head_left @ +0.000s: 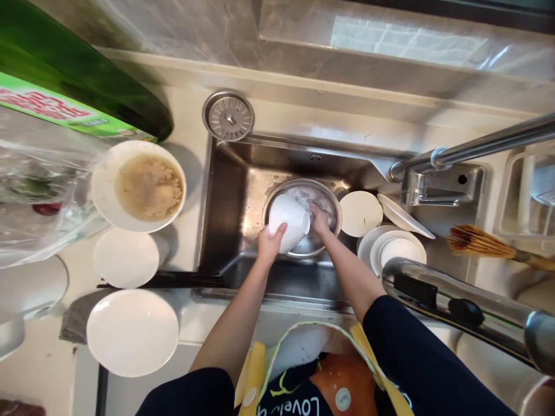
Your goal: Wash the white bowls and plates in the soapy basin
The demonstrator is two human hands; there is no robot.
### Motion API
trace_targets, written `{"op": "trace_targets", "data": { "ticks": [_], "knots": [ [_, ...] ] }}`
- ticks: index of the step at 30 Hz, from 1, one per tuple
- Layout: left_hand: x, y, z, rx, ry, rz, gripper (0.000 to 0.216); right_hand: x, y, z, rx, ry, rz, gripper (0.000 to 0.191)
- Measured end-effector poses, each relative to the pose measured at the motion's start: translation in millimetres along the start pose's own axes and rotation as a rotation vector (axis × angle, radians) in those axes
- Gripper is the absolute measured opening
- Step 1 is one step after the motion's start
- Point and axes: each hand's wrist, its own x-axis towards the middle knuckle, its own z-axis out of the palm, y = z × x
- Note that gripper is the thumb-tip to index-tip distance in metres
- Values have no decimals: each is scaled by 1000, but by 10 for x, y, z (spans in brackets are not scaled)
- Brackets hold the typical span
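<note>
Over a steel sink (221, 202), my left hand (271, 244) grips a white ceramic bowl (288, 222) from below, tilted on its side. My right hand (319, 219) has its fingers at the bowl's mouth, and the fingertips are hidden there. The bowl is held just above a round steel basin (303, 184) in the sink, which holds cloudy water. The inside of the white bowl is out of sight.
White plates (361, 214) and a stacked bowl (399, 251) stand right of the basin, below a steel faucet (427, 173). Left on the counter are a plate with food residue (139, 186), white plates (132, 332), and dark chopsticks (160, 280). A straw brush (481, 242) lies right.
</note>
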Motion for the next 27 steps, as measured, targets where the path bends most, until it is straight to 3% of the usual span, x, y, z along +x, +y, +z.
{"op": "trace_targets", "data": {
  "ticks": [2, 6, 10, 13, 15, 17, 19, 23, 25, 27],
  "knots": [
    [10, -4, 5, -7, 1, -23, 27, -84, -82, -99, 116, 44, -11, 40],
    [11, 28, 30, -44, -66, -88, 34, -572, -409, -386, 266, 126, -214, 42],
    [-5, 74, 97, -83, -224, -122, 24, -966, -782, -425, 164, -53, -425, 46],
    [-7, 78, 164, -102, -271, -139, 15, -925, -966, -322, -12, -158, -553, 46],
    [-11, 64, 202, -101, -247, -125, 15, -749, -1005, -291, -96, -152, -536, 44],
    [-27, 48, 230, -70, -198, -82, 13, -489, -970, -319, -113, -86, -425, 44],
    [-55, 45, 244, -7, -175, -28, 16, -198, -887, -390, -91, -39, -242, 44],
    [-99, 68, 244, 199, -223, 81, 27, 125, -793, -513, -131, -141, 161, 43],
    [-93, 62, 237, 293, -246, 132, 28, 16, -845, -489, -198, -94, 106, 43],
    [-66, 31, 227, 324, -249, 176, 26, -237, -940, -400, -230, -6, -137, 43]
  ]
}}
